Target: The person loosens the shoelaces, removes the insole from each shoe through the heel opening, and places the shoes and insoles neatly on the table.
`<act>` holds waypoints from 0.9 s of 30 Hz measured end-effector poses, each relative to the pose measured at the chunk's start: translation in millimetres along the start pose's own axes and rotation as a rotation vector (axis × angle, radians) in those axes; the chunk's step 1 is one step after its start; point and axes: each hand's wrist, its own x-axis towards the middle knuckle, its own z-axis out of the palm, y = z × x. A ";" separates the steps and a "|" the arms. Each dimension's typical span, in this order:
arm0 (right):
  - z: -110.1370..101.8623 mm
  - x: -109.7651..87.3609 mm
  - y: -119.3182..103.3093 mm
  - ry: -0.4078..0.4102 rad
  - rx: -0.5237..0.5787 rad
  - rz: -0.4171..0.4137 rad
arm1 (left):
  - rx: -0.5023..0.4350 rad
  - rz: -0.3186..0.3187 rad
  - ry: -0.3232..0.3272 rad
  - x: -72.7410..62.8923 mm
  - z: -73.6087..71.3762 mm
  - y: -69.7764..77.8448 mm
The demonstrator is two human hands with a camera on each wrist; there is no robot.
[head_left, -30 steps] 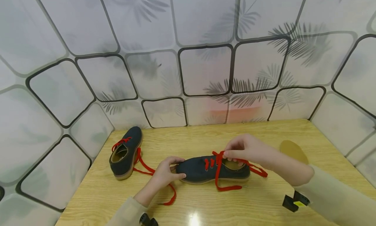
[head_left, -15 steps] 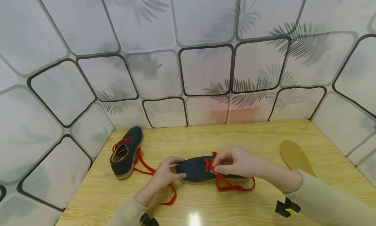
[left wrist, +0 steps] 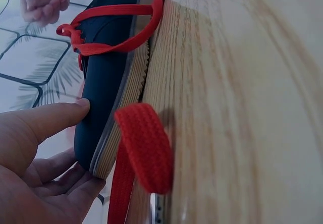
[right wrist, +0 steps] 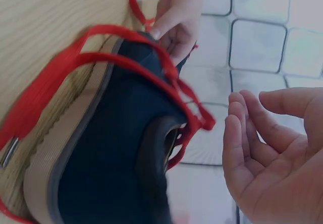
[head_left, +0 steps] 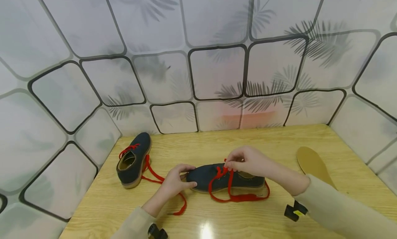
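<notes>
A dark blue shoe (head_left: 201, 177) with red laces lies in the middle of the table, its toe to the left. My left hand (head_left: 173, 182) holds the toe between thumb and fingers; the left wrist view shows the thumb (left wrist: 65, 117) on the upper. Over the shoe's lacing hovers my right hand (head_left: 252, 161). In the right wrist view, its loosely bent fingers (right wrist: 247, 158) hold nothing and stand apart from the red lace (right wrist: 111, 57). That lace crosses the shoe's near side and loops onto the table, its metal tip (right wrist: 9, 152) showing.
A matching blue shoe (head_left: 131, 173) stands at the table's left, with a loose red lace (head_left: 154, 177) trailing under my left forearm. A tan insole (head_left: 314, 165) lies at right. The patterned wall (head_left: 217, 73) rises behind the wooden table (head_left: 248, 218).
My right hand has moved left from the shoe's opening, then lifted slightly off the lacing. The lace it pinched now hangs down the near side in another loop. My left hand stays put.
</notes>
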 end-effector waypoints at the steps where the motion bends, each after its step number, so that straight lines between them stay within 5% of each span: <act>1: -1.0 1.7 3.1 0.015 0.000 0.006 | 0.000 0.001 0.000 0.0 0.0 0.1; 12: -3.4 10.6 30.9 0.101 -0.023 0.023 | 0.005 -0.002 0.003 -0.5 -0.2 0.6; 27: 7.6 14.9 45.8 0.030 0.017 0.000 | 0.006 0.009 0.001 -0.2 -0.1 0.2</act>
